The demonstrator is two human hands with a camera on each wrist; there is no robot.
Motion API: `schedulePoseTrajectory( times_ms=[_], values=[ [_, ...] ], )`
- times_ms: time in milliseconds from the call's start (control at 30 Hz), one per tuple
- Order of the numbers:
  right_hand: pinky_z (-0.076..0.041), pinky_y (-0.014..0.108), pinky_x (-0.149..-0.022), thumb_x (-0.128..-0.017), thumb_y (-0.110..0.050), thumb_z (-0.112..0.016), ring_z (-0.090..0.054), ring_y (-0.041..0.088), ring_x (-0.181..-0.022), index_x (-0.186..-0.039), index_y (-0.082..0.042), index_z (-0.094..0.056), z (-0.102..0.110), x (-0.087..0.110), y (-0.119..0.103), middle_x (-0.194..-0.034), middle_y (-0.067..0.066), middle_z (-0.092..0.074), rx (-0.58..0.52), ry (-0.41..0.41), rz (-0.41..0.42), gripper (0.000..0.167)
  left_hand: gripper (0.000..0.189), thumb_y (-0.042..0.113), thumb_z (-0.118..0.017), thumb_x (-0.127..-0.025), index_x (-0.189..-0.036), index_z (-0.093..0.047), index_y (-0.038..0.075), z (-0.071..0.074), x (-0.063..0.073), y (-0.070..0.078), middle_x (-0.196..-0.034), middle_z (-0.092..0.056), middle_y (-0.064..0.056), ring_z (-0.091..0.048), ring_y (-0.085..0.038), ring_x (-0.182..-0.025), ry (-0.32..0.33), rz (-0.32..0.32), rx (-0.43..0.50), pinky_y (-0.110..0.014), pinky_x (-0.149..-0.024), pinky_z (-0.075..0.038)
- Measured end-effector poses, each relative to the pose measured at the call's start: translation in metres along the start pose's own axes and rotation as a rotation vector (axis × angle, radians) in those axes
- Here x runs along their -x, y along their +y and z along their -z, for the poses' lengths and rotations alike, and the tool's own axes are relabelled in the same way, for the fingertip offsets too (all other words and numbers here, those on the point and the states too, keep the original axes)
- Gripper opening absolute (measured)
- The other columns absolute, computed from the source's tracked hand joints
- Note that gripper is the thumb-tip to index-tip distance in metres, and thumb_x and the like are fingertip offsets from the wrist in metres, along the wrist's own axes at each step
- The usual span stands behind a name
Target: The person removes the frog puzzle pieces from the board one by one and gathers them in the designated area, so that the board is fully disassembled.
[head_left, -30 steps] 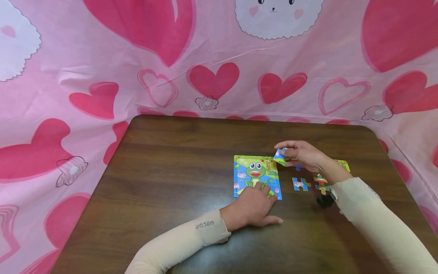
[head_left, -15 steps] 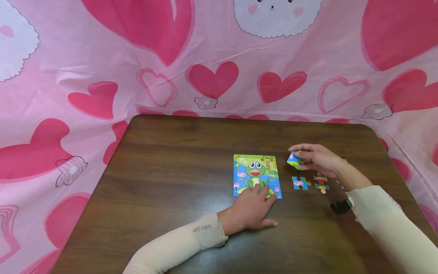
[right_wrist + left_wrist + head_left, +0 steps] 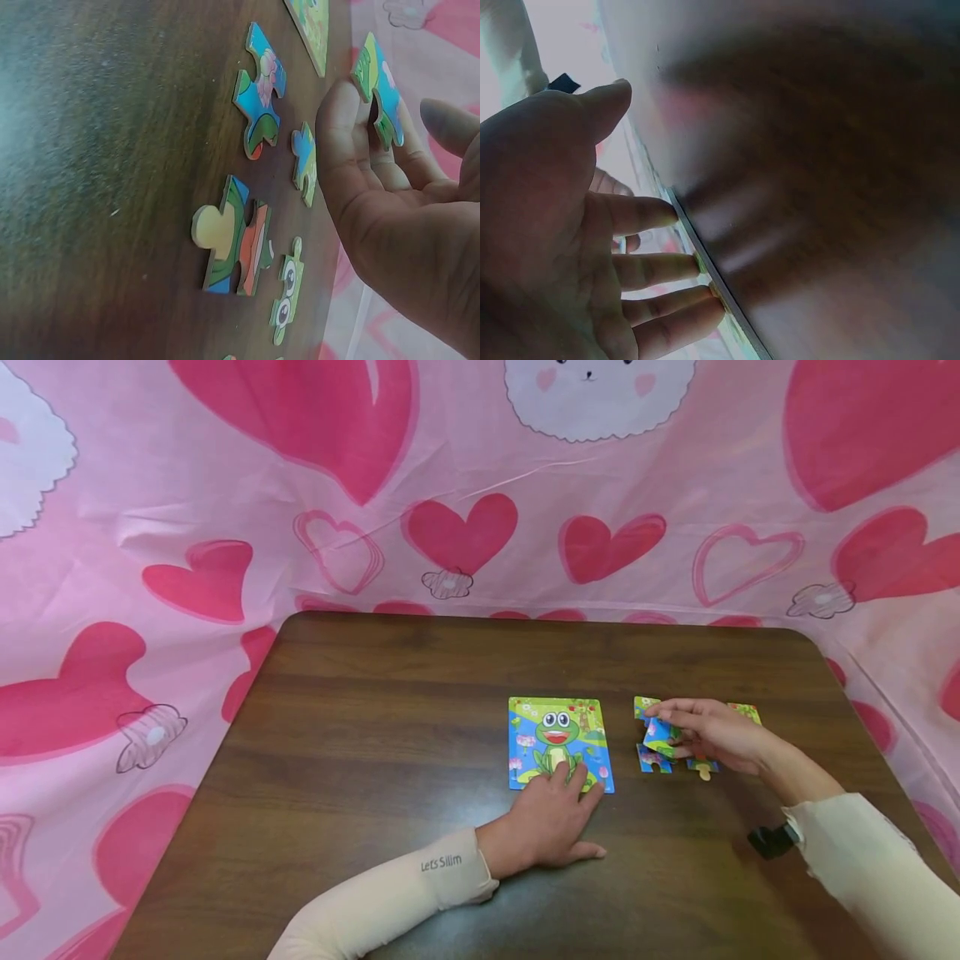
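My right hand [image 3: 720, 735] pinches a jigsaw puzzle piece [image 3: 386, 90] between thumb and fingers, tilted up off the table. In the head view, the held piece overlaps the loose pieces to the right of the frog picture board [image 3: 557, 718]. On the lower part of that square board my left hand [image 3: 551, 818] rests, fingers spread and thumb out to the side. Its fingertips touch the board's edge [image 3: 720, 277] in the left wrist view. Below the right hand lie a pink-flower piece [image 3: 262, 90], a red-mouth piece [image 3: 232, 240] and an eyes piece [image 3: 289, 292].
A blue and yellow-green piece [image 3: 304, 161] lies farther back among the loose ones. Another green piece [image 3: 746, 712] shows behind the right hand. The brown wooden table [image 3: 390, 710] ends at a pink heart-patterned cloth [image 3: 465, 468]. A black device [image 3: 772, 841] sits at the right wrist.
With the puzzle piece still held, my right hand has moved from the board's upper right corner rightward and nearer, over the loose pieces. My left hand has stayed on the board.
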State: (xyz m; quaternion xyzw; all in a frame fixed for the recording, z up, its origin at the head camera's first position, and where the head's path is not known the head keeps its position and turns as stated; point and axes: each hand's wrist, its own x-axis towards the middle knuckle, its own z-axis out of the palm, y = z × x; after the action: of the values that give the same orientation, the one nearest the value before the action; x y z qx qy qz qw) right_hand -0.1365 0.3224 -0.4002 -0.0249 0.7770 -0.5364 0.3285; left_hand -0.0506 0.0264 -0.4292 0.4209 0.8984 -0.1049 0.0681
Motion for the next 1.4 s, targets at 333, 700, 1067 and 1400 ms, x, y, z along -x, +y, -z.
schedulePoseTrajectory(
  times_ms=[333, 700, 1067, 1400],
  values=[
    [-0.057, 0.032, -0.091, -0.106, -0.02, -0.052, -0.054, 0.014, -0.097, -0.142, -0.004, -0.047, 0.0, 0.013, 0.009, -0.109, -0.002, -0.052, -0.056, -0.04, -0.014, 0.04, 0.08, 0.079, -0.04, -0.092, -0.154, -0.042, 0.029, 0.003, -0.003, -0.005, -0.153, -0.046, -0.003, -0.051, -0.021, -0.125, -0.013, -0.011, 0.025, -0.025, -0.067, -0.052],
    [-0.056, 0.031, -0.083, -0.107, -0.017, -0.05, -0.054, 0.011, -0.085, -0.126, -0.017, -0.054, -0.002, 0.033, 0.025, -0.088, -0.008, -0.052, -0.096, -0.034, 0.011, 0.019, 0.061, 0.068, -0.05, -0.096, -0.135, -0.058, 0.023, 0.007, -0.003, -0.017, -0.127, -0.057, 0.002, -0.055, -0.016, -0.114, 0.039, -0.026, 0.181, -0.027, -0.066, -0.053],
    [-0.055, 0.03, -0.084, -0.106, -0.022, -0.053, -0.056, 0.014, -0.097, -0.14, -0.011, -0.056, -0.009, 0.046, 0.041, -0.118, -0.014, -0.059, -0.064, 0.017, -0.032, 0.036, 0.061, 0.068, -0.05, -0.096, -0.136, -0.058, 0.022, 0.006, -0.004, -0.018, -0.132, -0.057, 0.001, -0.054, -0.016, -0.117, 0.031, -0.034, 0.185, -0.028, -0.074, -0.056],
    [-0.057, 0.03, -0.082, -0.105, -0.023, -0.057, -0.059, 0.01, -0.096, -0.141, -0.005, -0.054, -0.029, 0.045, 0.048, -0.108, -0.012, -0.069, -0.084, -0.004, -0.044, 0.04, 0.063, 0.068, -0.049, -0.096, -0.139, -0.057, 0.022, 0.004, -0.004, -0.017, -0.135, -0.057, 0.0, -0.054, -0.016, -0.119, 0.033, -0.043, 0.169, -0.028, -0.076, -0.056]
  ],
)
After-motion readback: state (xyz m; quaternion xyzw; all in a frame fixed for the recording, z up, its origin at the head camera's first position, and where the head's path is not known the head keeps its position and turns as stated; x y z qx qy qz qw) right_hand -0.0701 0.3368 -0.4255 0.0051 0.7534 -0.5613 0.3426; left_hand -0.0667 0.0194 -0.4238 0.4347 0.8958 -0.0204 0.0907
